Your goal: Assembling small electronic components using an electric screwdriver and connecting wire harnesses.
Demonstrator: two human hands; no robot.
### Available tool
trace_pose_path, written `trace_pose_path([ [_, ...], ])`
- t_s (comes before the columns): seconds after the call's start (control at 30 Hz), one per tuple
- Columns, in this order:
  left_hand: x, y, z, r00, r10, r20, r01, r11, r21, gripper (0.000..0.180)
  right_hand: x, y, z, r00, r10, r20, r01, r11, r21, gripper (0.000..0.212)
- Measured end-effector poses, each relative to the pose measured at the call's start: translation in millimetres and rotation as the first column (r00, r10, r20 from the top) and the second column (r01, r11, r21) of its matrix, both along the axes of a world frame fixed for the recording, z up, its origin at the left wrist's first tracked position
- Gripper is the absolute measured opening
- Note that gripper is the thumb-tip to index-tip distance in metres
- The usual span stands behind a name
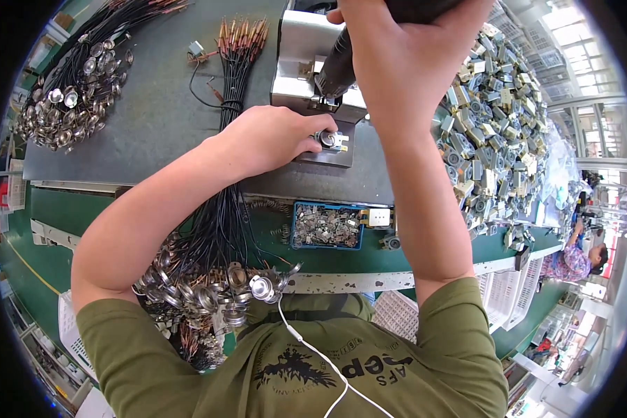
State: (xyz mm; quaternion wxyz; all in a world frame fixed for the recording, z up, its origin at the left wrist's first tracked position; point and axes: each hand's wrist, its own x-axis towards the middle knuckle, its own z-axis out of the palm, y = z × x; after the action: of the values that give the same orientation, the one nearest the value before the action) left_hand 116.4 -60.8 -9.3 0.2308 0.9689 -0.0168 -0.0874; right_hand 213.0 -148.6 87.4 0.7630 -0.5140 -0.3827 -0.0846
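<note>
Grey tabletop is largest, runs left to ctr. On R side, a big heap of switches, mostly grey w/ some yellowish bits. Blk wires, tied in a bundle, lie on tabletop L of ctr, coppery ends up top; they hang over front edge under L forearm. Metal cups: one heap far L on tabletop, another heap below, nr wearer's lap. Silver stand at top ctr. Blk driver at the stand, nose down; R hand is wrapped round it, grip partly cut off by frame. Can't tell if its tip touches anything. Blue tray of small metal clips just off front edge. Flat metal block in front of stand; small part sits over it, pinched btwn thumb & index of L hand.
</note>
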Motion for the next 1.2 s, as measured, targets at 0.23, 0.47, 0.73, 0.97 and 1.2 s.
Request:
trace_pose_path([
  [0.23,-5.5,3.1,-12.7,0.994,0.003,0.114,0.006,0.997,-0.077,0.034,-2.0,-25.3,-2.0,0.991,-0.099,-0.095,0.090,0.991,-0.103,0.052],
  [0.47,0.7,2.7,-6.1,0.995,-0.015,0.099,0.025,0.995,-0.096,0.033,18.1,-33.0,-18.1,0.860,0.490,0.141,-0.506,0.786,0.355,0.013],
  [0.73,0.3,2.8,-5.4,0.999,-0.005,0.050,0.007,0.999,-0.037,0.033,-2.1,-55.5,-22.2,0.986,-0.090,-0.142,0.065,0.983,-0.172,0.033],
  [0.97,1.2,2.1,-6.2,0.996,-0.020,0.084,0.023,0.999,-0.037,0.033,24.9,-40.3,-51.5,0.917,0.364,0.162,-0.396,0.877,0.272,0.039],
  [1.2,3.4,-0.3,-7.2,0.991,-0.035,0.126,0.033,0.999,0.016,0.033,25.3,-44.8,-51.2,0.934,0.290,0.211,-0.338,0.908,0.248,0.051],
])
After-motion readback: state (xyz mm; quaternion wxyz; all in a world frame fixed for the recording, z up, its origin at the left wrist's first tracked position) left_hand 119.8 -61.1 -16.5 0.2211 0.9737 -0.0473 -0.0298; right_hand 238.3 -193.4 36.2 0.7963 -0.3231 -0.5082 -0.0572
